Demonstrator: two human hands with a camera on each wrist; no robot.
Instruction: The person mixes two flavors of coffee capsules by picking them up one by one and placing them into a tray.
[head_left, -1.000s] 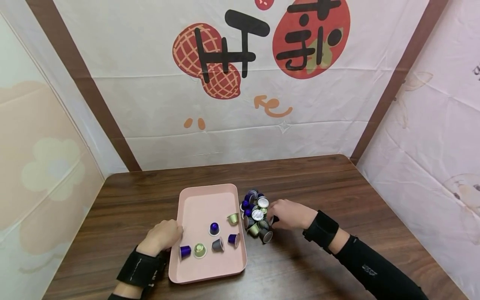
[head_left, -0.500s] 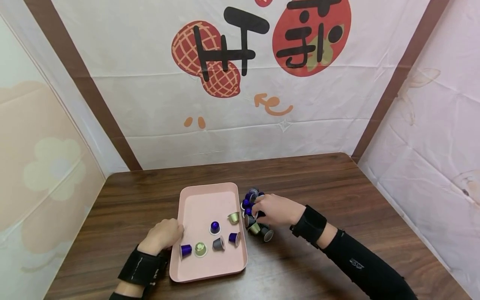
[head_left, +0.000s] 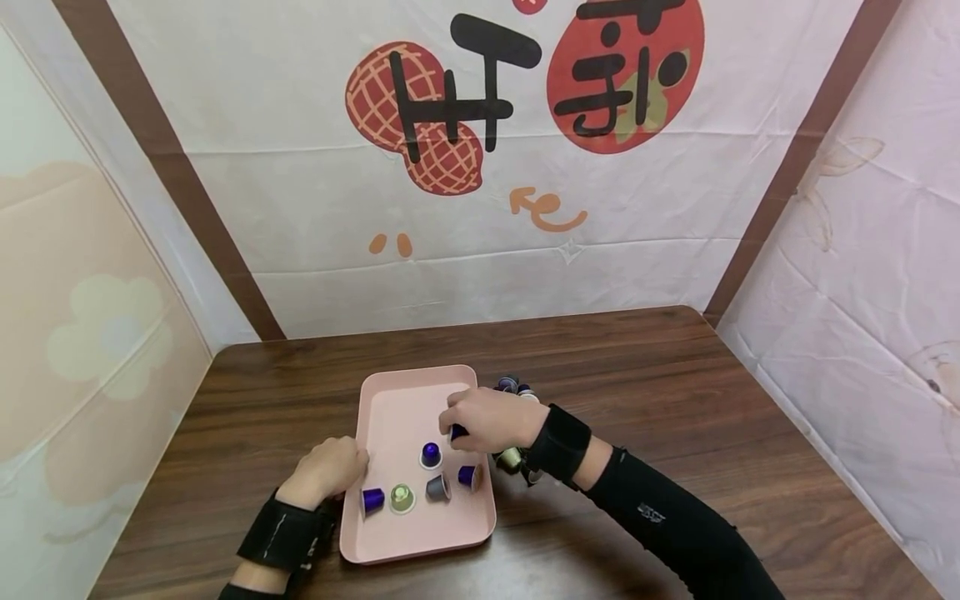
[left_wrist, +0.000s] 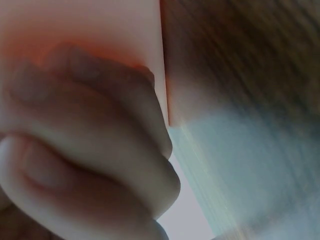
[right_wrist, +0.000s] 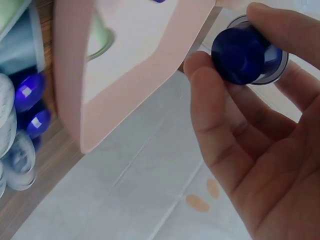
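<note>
Aloft, right hand [head_left: 491, 419] pinches a blue capsule [right_wrist: 238, 56]; left hand [head_left: 327, 472], curled, grips the tray [head_left: 420, 537].

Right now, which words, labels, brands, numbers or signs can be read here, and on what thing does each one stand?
Back cloth: large black characters, partly cut off at the top; I cannot read them with certainty.
Back cloth: an orange arrow-like figure, without letters.
Right sleeve: a small pale mark, too small to read.
Blue capsule in the right hand: no text to be seen.
So no word, brand or number can be quoted.
</note>
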